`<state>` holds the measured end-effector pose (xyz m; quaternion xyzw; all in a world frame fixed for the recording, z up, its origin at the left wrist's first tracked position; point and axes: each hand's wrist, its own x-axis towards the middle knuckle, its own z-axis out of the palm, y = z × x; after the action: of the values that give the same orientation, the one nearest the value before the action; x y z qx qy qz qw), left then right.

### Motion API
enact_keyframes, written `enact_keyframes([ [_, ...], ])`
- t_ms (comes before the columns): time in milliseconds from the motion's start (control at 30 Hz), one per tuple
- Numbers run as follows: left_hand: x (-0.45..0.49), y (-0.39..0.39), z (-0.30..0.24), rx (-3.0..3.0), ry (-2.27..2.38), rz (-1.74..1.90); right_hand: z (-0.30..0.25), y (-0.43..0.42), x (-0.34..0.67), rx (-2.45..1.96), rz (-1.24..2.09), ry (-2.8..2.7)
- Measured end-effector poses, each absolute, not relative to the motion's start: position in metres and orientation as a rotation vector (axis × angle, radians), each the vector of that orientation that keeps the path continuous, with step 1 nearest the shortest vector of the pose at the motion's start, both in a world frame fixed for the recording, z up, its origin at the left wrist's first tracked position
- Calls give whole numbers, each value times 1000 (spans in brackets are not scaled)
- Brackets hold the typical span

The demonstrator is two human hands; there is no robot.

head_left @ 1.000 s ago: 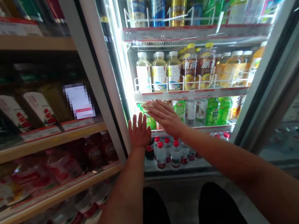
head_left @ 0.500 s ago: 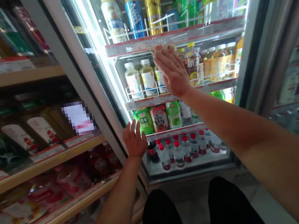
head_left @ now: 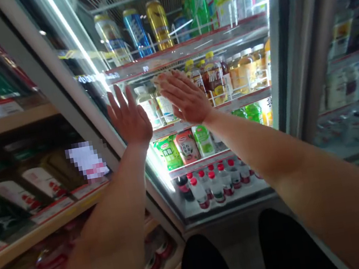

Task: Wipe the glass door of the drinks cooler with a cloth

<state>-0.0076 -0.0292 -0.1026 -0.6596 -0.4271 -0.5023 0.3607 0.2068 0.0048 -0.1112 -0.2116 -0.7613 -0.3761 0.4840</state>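
Observation:
My right hand (head_left: 185, 97) lies flat, fingers together, against the glass door of a lit drinks cooler. Past its fingertips shows a thin edge of a pale, crumpled cloth (head_left: 158, 77), pressed under the hand; most of it is hidden. My left hand (head_left: 129, 117) is raised with fingers spread at the left side of the same door, holding nothing. Whether its palm touches the glass I cannot tell. Behind the hands, drink bottles (head_left: 214, 78) and cartons (head_left: 186, 147) stand on the cooler shelves.
Cans (head_left: 158, 25) and a green bottle (head_left: 196, 0) fill the upper shelf; red-capped water bottles (head_left: 215, 186) stand at the bottom. Wooden shelves (head_left: 9, 124) with bottles run along the left. A metal door frame (head_left: 304, 40) rises at the right. My knees (head_left: 204, 265) are below.
My left hand has risen from the lower left door edge to near the right hand's height. The right hand appears farther left in view, still against the glass. The view has tilted and shifted.

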Motion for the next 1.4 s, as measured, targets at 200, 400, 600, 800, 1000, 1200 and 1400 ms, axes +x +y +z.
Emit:
enact_keyframes([
  [200,-8,-27,-111,-1722,-1114,-1327,-119,-8,210,-345,-1040,-2290],
  [400,-8,-28,-107,-1678,-1128,-1275,-83,-7,230,-77,-1115,-2641],
  [600,-6,-29,-109,-1680,-1125,-1280,-85,7,266,-333,-943,-2003],
  [800,-8,-28,-109,-1698,-1102,-1295,-101,6,292,-86,-1152,-2288],
  [1000,-8,-25,-108,-1703,-1121,-1296,-82,14,321,-456,-954,-1748],
  [1200,-8,-25,-109,-1643,-1127,-1256,-94,0,329,-124,-1049,-2288],
  [1400,-6,-30,-109,-1688,-1141,-1252,-122,-12,343,-448,-816,-2078],
])
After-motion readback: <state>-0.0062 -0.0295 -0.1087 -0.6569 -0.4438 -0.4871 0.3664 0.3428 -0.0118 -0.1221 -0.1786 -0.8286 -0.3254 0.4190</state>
